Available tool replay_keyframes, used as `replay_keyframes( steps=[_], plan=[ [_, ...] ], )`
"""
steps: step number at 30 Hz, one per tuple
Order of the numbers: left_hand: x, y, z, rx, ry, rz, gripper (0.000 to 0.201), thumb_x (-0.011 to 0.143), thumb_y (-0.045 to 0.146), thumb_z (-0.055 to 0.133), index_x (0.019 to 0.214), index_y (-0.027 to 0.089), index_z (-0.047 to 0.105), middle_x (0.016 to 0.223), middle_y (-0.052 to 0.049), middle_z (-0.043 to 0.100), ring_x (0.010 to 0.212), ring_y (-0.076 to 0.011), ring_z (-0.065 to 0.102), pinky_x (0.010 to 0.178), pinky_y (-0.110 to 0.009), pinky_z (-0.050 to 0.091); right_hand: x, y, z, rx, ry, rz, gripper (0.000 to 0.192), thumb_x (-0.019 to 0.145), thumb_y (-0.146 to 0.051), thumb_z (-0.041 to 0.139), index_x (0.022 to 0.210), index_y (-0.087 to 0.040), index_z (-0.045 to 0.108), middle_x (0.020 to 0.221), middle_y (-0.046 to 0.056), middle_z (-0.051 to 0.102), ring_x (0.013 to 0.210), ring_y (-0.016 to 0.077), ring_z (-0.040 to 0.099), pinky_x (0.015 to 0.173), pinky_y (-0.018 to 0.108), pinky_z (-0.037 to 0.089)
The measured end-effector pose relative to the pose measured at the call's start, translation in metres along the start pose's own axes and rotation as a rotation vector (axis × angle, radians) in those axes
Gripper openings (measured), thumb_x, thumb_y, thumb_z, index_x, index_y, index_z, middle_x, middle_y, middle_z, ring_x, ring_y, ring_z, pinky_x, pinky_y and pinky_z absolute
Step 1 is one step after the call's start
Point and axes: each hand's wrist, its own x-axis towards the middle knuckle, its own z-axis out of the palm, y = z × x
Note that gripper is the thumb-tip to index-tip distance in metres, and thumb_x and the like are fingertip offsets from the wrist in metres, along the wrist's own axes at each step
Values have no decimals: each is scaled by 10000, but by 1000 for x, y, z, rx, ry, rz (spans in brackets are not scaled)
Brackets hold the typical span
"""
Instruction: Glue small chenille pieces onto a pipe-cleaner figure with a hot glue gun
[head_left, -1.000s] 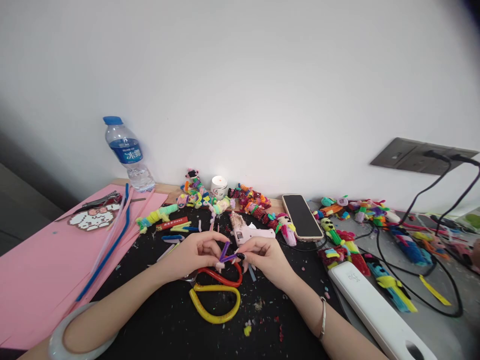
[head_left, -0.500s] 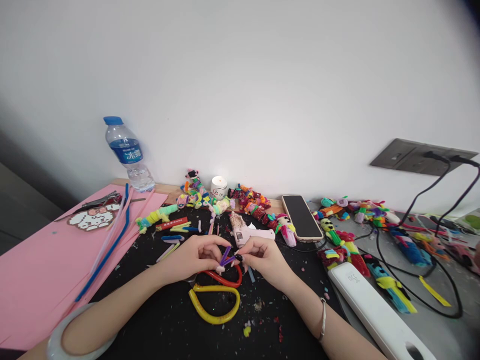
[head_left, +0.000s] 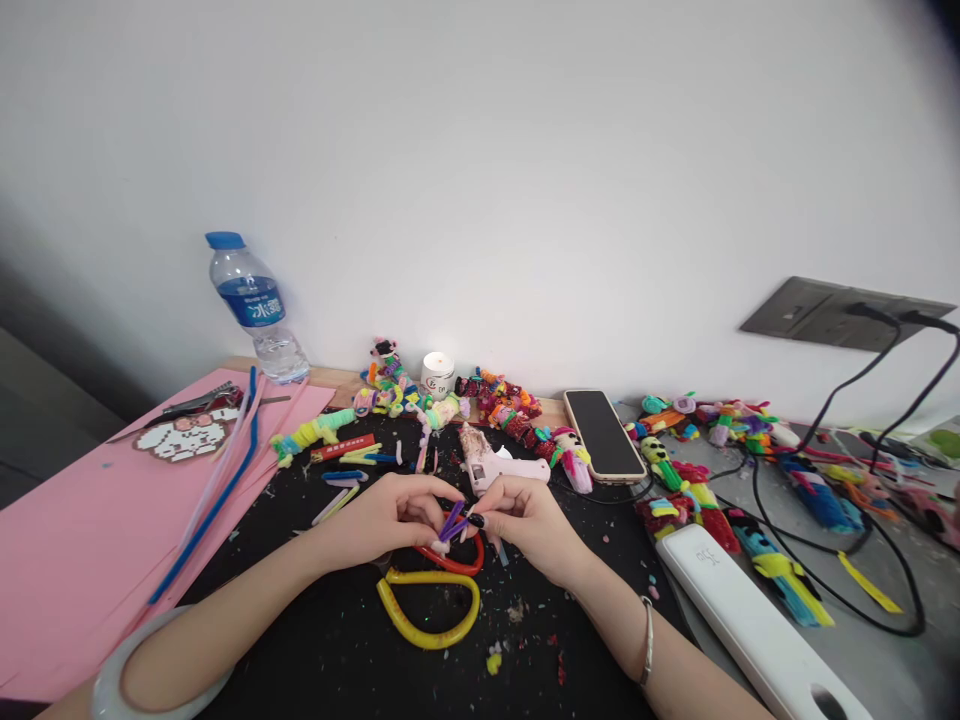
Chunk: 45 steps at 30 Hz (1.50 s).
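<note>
Purple fuzzy pipe-cleaner piece, pinched between left hand and right hand above yellow-handled scissors; risk: short stem slipping from fingertips mid-twist.

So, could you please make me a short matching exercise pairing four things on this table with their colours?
Things:
1. bottle cap
2. phone
3. glue gun
4. pipe cleaner pinched between left hand and right hand

Colours:
A. purple
B. black
C. blue
D. white

Pairs: 1-C, 2-B, 3-D, 4-A
</note>
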Motion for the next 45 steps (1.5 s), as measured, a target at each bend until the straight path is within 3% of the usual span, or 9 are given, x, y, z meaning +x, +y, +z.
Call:
replay_keyframes(
  steps=[23,45],
  plan=[
    [0,3,-1,96,-2,-33,453,708,128,643,1154,202,644,778,15,757,735,-143,686,720,-225,508,0,1,2,-92,42,3,114,692,-228,701,690,-162,608,652,-1,712,471,69,510,480,196,368],
    [-1,5,0,17,-73,4,238,746,196,647,970,190,728,845,-34,756,790,-181,697,777,-286,545,0,2,3,-133,30,26,204,704,-295,686,789,-186,536,631,-14,683,402,63,458,423,196,343]
  ],
)
